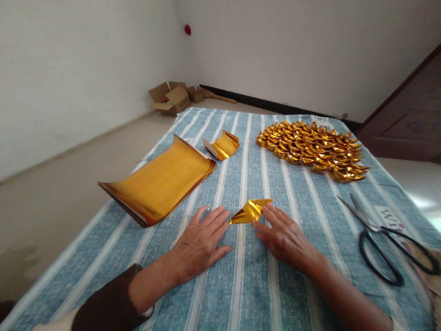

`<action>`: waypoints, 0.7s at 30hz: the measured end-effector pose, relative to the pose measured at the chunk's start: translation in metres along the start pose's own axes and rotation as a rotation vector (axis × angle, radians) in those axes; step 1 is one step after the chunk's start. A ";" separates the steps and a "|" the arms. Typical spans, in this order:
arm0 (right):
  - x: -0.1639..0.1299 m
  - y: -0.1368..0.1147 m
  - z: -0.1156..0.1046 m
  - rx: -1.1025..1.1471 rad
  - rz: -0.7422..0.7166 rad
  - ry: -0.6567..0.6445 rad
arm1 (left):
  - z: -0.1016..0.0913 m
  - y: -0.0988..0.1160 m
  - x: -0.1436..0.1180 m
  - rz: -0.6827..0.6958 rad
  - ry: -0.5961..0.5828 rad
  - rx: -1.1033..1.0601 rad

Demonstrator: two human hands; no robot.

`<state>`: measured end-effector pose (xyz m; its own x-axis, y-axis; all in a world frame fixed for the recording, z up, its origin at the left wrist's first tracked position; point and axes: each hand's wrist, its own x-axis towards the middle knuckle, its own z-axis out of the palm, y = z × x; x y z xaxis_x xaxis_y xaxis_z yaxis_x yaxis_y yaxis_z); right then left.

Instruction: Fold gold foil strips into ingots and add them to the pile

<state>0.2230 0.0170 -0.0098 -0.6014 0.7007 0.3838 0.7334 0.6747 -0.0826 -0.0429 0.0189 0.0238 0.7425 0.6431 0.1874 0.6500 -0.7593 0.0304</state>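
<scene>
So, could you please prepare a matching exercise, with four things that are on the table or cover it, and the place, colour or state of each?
1. scissors
2. large gold sheets
3. folded gold piece
4. tablecloth

A. between the left hand and the right hand
B. blue with white stripes
C. open, to the right
D. stacked, beyond the left hand

Pairs: 1-C, 2-D, 3-A, 4-B

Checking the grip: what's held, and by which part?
The folded gold foil, by its right end, with the right hand; the left hand holds nothing.
</scene>
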 end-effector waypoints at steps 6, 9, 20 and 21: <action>0.002 0.000 -0.001 -0.009 -0.006 -0.003 | -0.004 0.011 0.006 -0.050 0.107 -0.011; 0.002 -0.001 -0.001 -0.009 0.012 -0.020 | 0.006 0.021 0.014 0.014 0.077 -0.066; 0.001 -0.002 -0.001 0.022 0.060 -0.044 | 0.028 0.026 0.027 -0.002 0.010 -0.093; 0.001 -0.002 -0.001 0.029 0.059 -0.042 | 0.027 0.026 0.028 -0.001 0.011 -0.093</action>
<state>0.2212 0.0159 -0.0086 -0.5707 0.7482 0.3384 0.7590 0.6379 -0.1304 -0.0010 0.0197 0.0036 0.7395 0.6433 0.1983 0.6326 -0.7648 0.1218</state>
